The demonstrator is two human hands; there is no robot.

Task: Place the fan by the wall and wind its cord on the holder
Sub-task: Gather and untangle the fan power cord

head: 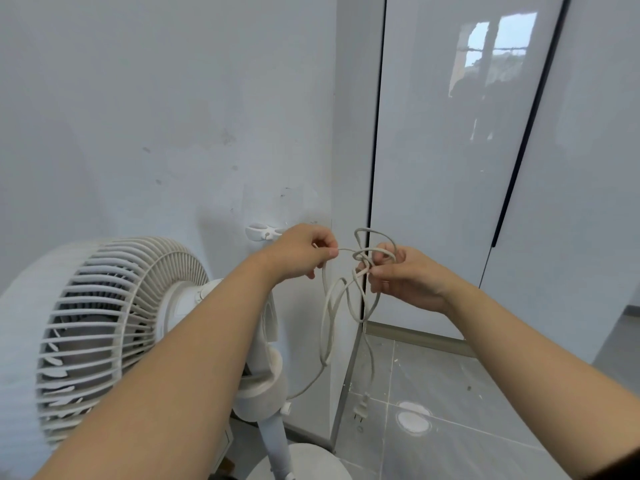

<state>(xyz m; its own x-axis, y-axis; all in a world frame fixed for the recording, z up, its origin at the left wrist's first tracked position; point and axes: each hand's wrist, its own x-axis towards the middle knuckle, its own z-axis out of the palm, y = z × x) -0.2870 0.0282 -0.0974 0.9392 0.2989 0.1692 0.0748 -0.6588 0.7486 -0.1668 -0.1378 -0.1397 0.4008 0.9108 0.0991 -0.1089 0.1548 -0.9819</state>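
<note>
A white standing fan stands at the lower left, close to the pale wall, its grille facing left. Its white cord hangs in tangled loops between my hands, and the plug dangles near the floor. My left hand pinches a strand of the cord just in front of the white cord holder fixed on the wall. My right hand grips the knotted bunch of loops a little to the right.
Glossy white cabinet doors with dark vertical gaps fill the right side. A wall corner juts out behind the cord. Grey floor tiles with a round white floor cover lie below. The fan's round base sits at the bottom.
</note>
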